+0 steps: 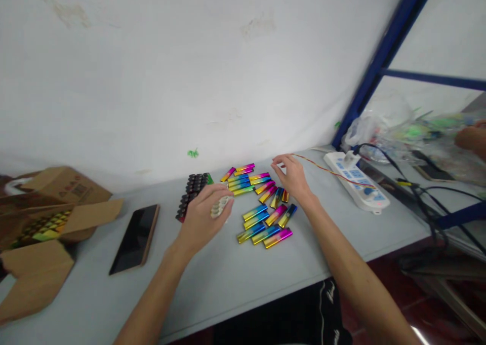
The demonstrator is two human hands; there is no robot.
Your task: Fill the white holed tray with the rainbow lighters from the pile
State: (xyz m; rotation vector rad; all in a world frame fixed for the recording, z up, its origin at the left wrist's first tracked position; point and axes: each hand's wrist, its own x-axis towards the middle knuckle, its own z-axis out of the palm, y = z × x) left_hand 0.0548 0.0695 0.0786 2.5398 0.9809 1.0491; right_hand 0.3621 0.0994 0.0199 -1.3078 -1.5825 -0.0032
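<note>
Your left hand point(203, 216) gripped white pieces point(219, 208), likely keeping them bundled; your right hand point(292, 175), fingers loosely parted, hovered near the desk point(212, 279)'s back edge.

Observed white wall point(167, 71) behind worktop point(205, 294), bearing brownish scuffs point(72, 13) and small green mark point(193, 153). Found worktop pale grey, set along the wall. Noted blue metal frame point(375, 71) slanting at right, with crossbar point(433, 78). Recorded dark red floor point(429, 312), showing bright reflection point(419, 336) near lower edge.
</note>
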